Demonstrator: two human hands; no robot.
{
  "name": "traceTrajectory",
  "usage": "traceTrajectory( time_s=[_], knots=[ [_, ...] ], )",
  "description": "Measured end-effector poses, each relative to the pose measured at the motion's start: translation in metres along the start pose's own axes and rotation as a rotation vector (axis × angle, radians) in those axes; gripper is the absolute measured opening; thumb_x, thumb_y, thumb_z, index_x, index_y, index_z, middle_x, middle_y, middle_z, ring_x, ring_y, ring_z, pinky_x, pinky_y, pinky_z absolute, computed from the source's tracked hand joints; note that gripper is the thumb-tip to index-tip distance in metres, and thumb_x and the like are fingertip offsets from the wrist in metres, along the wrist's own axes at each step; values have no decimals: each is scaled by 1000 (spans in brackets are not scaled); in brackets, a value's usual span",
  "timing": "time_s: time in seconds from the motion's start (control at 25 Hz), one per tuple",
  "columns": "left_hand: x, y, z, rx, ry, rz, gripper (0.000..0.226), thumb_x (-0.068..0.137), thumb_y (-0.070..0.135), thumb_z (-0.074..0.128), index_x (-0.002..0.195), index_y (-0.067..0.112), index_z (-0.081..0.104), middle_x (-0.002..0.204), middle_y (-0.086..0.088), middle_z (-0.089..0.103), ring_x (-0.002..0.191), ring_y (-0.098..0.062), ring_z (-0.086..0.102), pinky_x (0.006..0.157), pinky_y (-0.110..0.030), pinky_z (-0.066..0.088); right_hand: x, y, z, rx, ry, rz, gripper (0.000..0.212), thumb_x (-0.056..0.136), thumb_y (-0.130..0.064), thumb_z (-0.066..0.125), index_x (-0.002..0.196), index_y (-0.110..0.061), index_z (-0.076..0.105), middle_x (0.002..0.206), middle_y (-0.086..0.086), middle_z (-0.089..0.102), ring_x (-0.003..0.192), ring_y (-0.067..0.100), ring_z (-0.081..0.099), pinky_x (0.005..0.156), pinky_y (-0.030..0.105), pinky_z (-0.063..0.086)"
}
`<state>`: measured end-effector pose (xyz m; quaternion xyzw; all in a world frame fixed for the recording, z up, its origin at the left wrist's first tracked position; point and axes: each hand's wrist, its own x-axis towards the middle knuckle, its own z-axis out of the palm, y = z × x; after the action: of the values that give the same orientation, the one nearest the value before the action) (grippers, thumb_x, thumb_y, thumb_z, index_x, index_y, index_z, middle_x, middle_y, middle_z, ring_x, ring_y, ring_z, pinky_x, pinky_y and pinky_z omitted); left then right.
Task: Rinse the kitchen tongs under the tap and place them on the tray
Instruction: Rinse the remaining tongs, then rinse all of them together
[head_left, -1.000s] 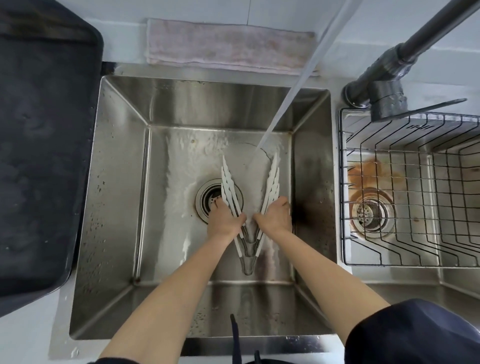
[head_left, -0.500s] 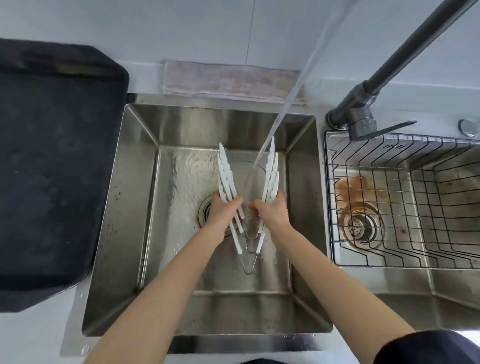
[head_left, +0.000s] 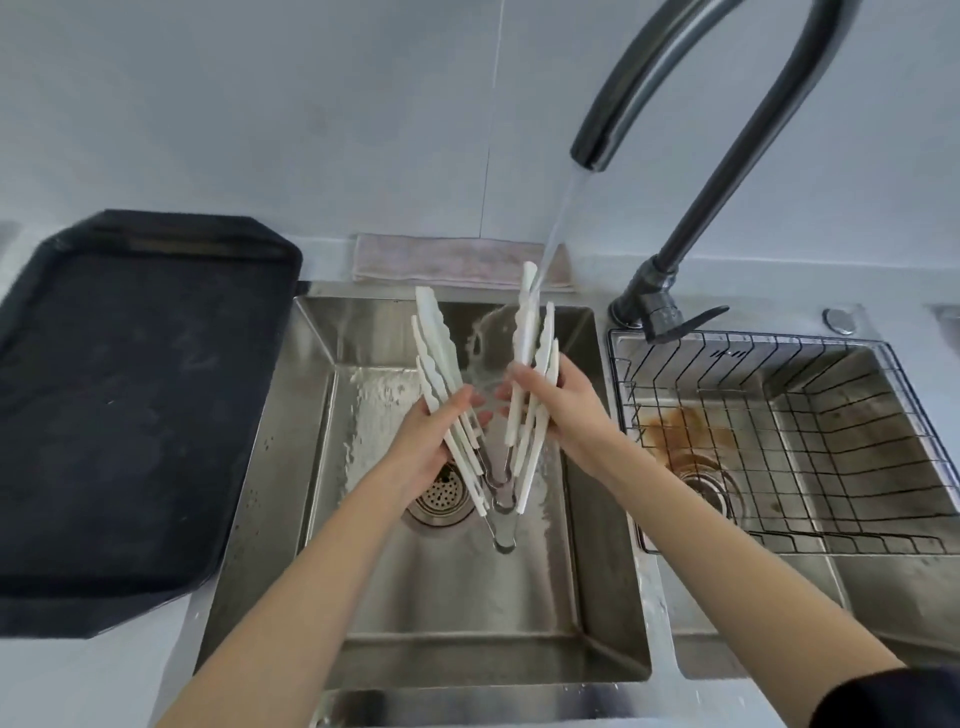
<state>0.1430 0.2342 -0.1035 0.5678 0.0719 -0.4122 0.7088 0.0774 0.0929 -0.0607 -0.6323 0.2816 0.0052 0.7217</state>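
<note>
Several white plastic kitchen tongs with steel hinges (head_left: 525, 332), nested in a V, are held over the left stainless-steel sink basin (head_left: 571, 587), hinge ends pointing down and toward the viewer, scalloped tips raised toward the back wall. The left hand (head_left: 434, 441) curls its fingers round the left bundle of arms; the right hand (head_left: 563, 410) grips the right bundle, thumb across the front. A stream of water from the dark curved tap (head_left: 670, 67) lands on the upper tip of the right arms and spreads between the two bundles. The round drain strainer (head_left: 441, 501) lies below the left hand. The black rectangular tray (head_left: 130, 395) rests on the counter just left of the basin, apart from the tongs. A black wire rack (head_left: 810, 431) sits in the right basin; a folded pinkish cloth (head_left: 441, 262) lies behind the sink.
</note>
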Motion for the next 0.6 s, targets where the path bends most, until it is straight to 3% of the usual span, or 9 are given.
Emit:
traceTrajectory(
  time_s=[0.12, 0.24, 0.4, 0.52, 0.6],
  knots=[
    [-9, 4, 3, -12, -11, 35, 20, 87, 20, 59, 107, 15, 57, 107, -7, 66, 90, -19, 68, 75, -33, 56, 8, -28, 4, -37, 86, -143, 28, 85, -27, 64, 107, -14, 52, 85, 0, 69, 84, 19, 69, 85, 36, 56],
    [-12, 9, 3, -59, -14, 56, 24, 86, 17, 60, 109, 12, 57, 105, -8, 68, 87, -19, 70, 79, -37, 55, 12, -44, 11, -130, 74, -275, 22, 89, -31, 58, 105, -18, 52, 82, -1, 67, 73, 13, 67, 75, 29, 57],
    [-11, 15, 2, -129, -44, 39, 21, 87, 16, 59, 107, 9, 62, 97, -9, 73, 83, -19, 72, 81, -40, 55, 16, -52, 25, -323, 160, -339, 28, 92, -40, 48, 107, -17, 46, 67, -6, 55, 43, -6, 57, 50, 13, 47],
    [-10, 12, 3, -138, -32, 38, 35, 88, 16, 58, 120, 2, 54, 110, -14, 68, 84, -18, 73, 86, -43, 54, 22, -52, 33, -397, 210, -325, 34, 92, -46, 43, 109, -17, 43, 58, -4, 52, 36, -1, 55, 44, 14, 46],
    [-11, 12, 5, -160, -27, 49, 31, 89, 14, 56, 118, 4, 54, 105, -11, 69, 83, -18, 73, 88, -45, 53, 24, -54, 33, -437, 218, -316, 29, 93, -47, 40, 94, -18, 40, 56, -4, 49, 38, 2, 55, 44, 14, 45]
  ],
)
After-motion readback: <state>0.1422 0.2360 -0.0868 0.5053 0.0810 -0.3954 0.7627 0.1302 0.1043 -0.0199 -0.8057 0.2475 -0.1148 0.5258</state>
